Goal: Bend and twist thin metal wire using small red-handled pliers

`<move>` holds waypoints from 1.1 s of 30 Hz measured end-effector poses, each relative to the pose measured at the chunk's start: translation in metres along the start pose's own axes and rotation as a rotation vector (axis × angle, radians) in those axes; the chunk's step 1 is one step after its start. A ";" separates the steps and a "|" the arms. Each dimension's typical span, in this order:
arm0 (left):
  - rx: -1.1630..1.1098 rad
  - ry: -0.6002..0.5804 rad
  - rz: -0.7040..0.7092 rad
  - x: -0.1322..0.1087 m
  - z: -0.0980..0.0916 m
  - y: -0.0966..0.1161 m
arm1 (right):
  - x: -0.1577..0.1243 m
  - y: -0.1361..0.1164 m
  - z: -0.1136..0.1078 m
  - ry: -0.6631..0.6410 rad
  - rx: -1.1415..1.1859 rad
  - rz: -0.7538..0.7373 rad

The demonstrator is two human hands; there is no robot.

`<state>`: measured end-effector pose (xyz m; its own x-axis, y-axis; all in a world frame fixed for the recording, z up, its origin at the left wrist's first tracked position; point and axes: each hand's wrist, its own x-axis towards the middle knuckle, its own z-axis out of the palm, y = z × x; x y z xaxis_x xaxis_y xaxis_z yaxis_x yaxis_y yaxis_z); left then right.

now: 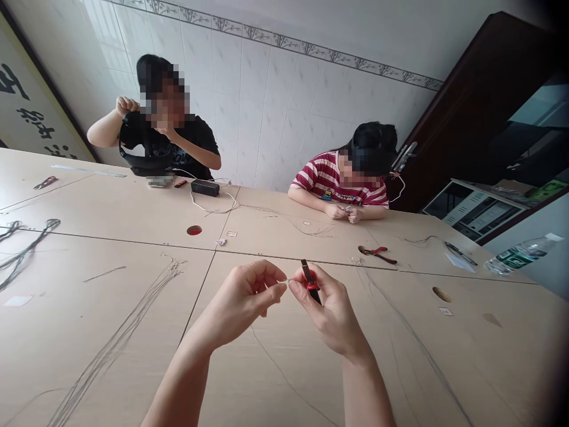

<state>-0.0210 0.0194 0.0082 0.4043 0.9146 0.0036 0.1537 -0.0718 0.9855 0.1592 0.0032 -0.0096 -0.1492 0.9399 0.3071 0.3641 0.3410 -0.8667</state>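
My left hand (246, 296) is closed in a pinch on a thin wire (284, 281) whose end points right. My right hand (326, 308) is wrapped round small red-handled pliers (310, 280), jaws up, right at the wire's tip. Both hands hover over the beige table (133, 332). A long thin wire trails from the hands down across the tabletop toward me.
Bundles of thin wire (115, 338) lie left and right. Red pliers (377, 254) and a water bottle (520, 255) sit to the right. Across the table, one person in stripes (342, 181) works on something small, another in black (169, 136) holds a headset. Cable holes (194, 230) dot the table.
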 end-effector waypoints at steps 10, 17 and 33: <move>0.015 0.036 0.022 -0.001 0.000 0.001 | 0.000 0.000 0.000 0.023 0.017 -0.011; 0.022 0.023 0.019 -0.001 0.001 0.001 | 0.000 -0.001 0.002 0.034 0.047 -0.016; 0.041 0.064 0.061 0.000 0.002 -0.001 | 0.001 -0.003 0.004 0.020 0.083 0.016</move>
<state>-0.0198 0.0189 0.0065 0.3554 0.9317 0.0754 0.1677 -0.1430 0.9754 0.1545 0.0028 -0.0082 -0.1251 0.9458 0.2996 0.2883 0.3236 -0.9012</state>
